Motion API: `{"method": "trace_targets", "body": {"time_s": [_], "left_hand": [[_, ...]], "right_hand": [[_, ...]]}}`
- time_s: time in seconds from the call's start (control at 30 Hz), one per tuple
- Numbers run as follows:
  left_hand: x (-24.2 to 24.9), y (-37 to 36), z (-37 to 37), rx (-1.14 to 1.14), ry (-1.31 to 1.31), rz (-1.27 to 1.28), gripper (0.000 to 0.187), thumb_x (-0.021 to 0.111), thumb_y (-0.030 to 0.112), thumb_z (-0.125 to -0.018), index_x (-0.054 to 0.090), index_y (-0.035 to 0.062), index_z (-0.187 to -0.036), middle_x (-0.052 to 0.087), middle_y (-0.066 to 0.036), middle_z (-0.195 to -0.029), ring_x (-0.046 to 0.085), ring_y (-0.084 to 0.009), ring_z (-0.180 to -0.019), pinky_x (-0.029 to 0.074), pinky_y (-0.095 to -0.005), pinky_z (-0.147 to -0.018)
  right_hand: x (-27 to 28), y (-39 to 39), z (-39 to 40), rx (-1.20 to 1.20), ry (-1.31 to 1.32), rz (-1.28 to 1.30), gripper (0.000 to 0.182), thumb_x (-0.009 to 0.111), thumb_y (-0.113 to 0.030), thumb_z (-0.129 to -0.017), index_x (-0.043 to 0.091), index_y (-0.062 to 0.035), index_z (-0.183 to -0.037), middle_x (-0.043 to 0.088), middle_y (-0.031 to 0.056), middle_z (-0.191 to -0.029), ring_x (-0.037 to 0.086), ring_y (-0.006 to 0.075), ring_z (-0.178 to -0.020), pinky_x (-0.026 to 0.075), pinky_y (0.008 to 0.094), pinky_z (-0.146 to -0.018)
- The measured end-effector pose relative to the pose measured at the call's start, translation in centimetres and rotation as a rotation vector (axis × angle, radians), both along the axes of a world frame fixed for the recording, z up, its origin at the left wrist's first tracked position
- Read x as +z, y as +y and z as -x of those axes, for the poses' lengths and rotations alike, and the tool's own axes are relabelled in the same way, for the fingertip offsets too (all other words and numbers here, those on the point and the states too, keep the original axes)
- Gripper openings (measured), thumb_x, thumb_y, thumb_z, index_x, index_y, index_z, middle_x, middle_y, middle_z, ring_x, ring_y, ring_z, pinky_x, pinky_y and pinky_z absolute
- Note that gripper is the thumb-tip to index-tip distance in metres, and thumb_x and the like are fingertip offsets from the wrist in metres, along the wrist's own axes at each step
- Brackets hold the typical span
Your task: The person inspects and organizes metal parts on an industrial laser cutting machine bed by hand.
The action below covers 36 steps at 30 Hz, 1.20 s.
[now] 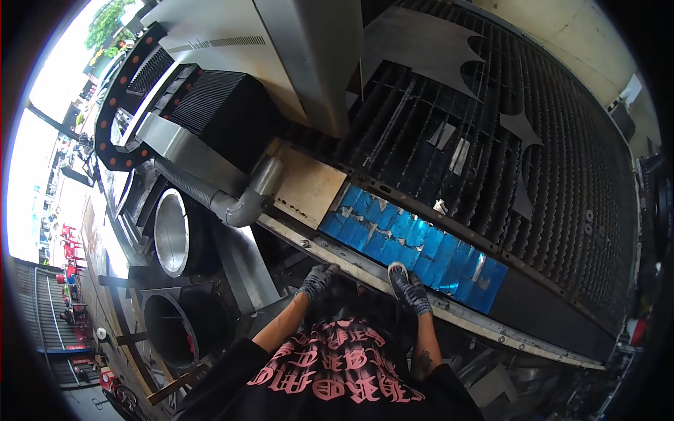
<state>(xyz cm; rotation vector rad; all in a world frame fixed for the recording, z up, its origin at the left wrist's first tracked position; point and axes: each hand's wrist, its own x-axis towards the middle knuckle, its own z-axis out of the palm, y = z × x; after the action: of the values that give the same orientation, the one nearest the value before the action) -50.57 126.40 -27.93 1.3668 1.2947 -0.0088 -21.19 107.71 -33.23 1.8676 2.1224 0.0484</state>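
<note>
My left hand (318, 281), in a dark grey knit glove, reaches to the near metal rail (365, 269), its fingers stretched forward at the edge. My right hand (413, 292), gloved alike, is closed at a dark oval object with a pale rim (398, 272), which overlaps the rail. What this object is I cannot tell. Just beyond the rail lies a long panel of shiny blue pieces (393, 235), with torn silvery patches between them. Left of it is a tan board (305, 184).
A slatted cutting bed (576, 203) with toothed bars spans the right, bearing a cut metal sheet (421, 43). A tall machine housing (309, 63) stands over its left end. A grey elbow duct (246, 208) and large round ducts (172, 233) are at left.
</note>
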Motion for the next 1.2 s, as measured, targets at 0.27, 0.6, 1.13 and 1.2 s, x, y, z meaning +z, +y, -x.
{"method": "trace_targets", "body": {"time_s": [0.27, 0.6, 1.13, 1.2], "left_hand": [[16.2, 1.5, -11.3, 0.153, -0.661, 0.386, 0.068, 0.065, 0.032, -0.09, 0.033, 0.0109, -0.147, 0.054, -0.014, -0.131, 0.055, -0.0217, -0.115, 0.05, -0.0374, -0.091], [20.4, 1.2, -14.0, 0.276, -0.904, 0.273, 0.058, 0.07, 0.016, -0.082, 0.048, 0.0009, -0.133, 0.061, -0.011, -0.12, 0.061, -0.0192, -0.104, 0.051, -0.0334, -0.091], [22.4, 0.8, -13.8, 0.203, -0.885, 0.188, 0.053, 0.068, 0.015, -0.084, 0.05, 0.0005, -0.131, 0.061, -0.011, -0.12, 0.058, -0.0188, -0.108, 0.048, -0.0331, -0.094], [22.4, 0.6, -13.8, 0.227, -0.876, 0.181, 0.053, 0.068, 0.016, -0.084, 0.05, 0.0004, -0.131, 0.061, -0.011, -0.119, 0.058, -0.0188, -0.108, 0.048, -0.0329, -0.094]], "right_hand": [[20.4, 8.4, 1.1, 1.333, -3.164, 0.156, 0.057, 0.056, -0.014, -0.093, 0.036, -0.0034, -0.145, 0.048, 0.0126, -0.141, 0.048, 0.0208, -0.126, 0.039, 0.0319, -0.106], [27.0, 10.2, 2.1, 1.508, -4.003, 0.464, 0.064, 0.065, -0.013, -0.09, 0.035, -0.0049, -0.146, 0.044, 0.0121, -0.144, 0.045, 0.0215, -0.13, 0.036, 0.0336, -0.109], [27.1, 8.9, 3.3, 1.236, -4.105, 0.682, 0.077, 0.071, -0.007, -0.082, 0.03, -0.0047, -0.148, 0.042, 0.0133, -0.145, 0.043, 0.0225, -0.131, 0.037, 0.0349, -0.108], [27.0, 8.8, 3.5, 1.266, -4.028, 0.692, 0.076, 0.071, -0.008, -0.082, 0.031, -0.0042, -0.147, 0.044, 0.0133, -0.142, 0.044, 0.0231, -0.13, 0.038, 0.0352, -0.108]]}}
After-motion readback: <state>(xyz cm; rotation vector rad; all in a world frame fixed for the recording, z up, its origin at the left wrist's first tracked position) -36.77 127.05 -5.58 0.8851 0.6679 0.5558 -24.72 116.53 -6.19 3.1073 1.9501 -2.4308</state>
